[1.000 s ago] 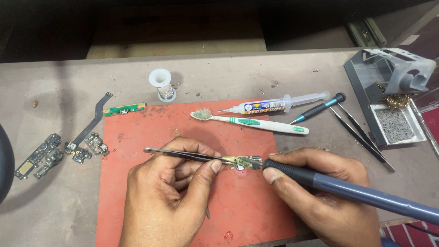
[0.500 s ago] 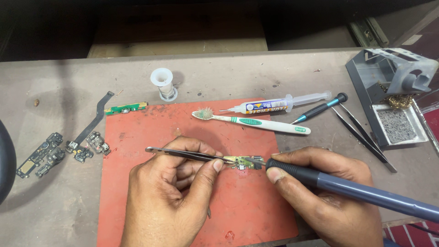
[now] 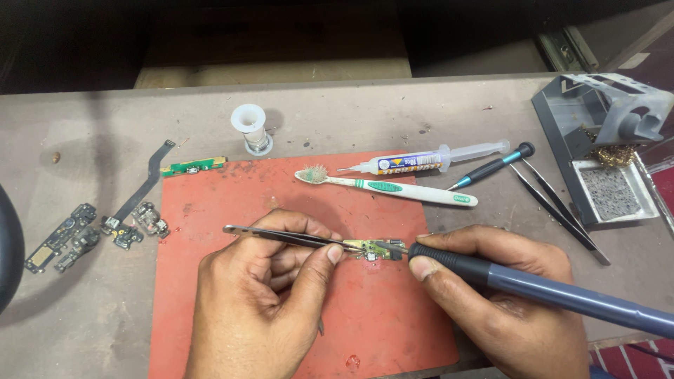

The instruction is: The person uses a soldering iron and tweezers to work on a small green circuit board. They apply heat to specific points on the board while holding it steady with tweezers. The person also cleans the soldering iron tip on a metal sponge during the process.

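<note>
left hand (image 3: 263, 302) grip clenched on tweezers (image 3: 281, 235) | tweezer tips pin small circuit board (image 3: 372, 248) on red mat (image 3: 210, 281), near table's front edge | right hand (image 3: 502, 295) grip grasping soldering iron (image 3: 533, 288), tip touching board | toothbrush (image 3: 386, 186), syringe (image 3: 428, 160) toward back edge

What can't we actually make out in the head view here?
- Soldering iron tip: too small, lost against the small circuit board; contact cannot be told.
- Iron's rear end: cut off by the right edge.
- Board's parts and joints: too small to read.
- Tweezers tips: merge with the board; grip point unclear.
- Left hand palm and right hand wrist: cut off by the bottom edge.
- Dark round object: cut off by the left edge.
</note>
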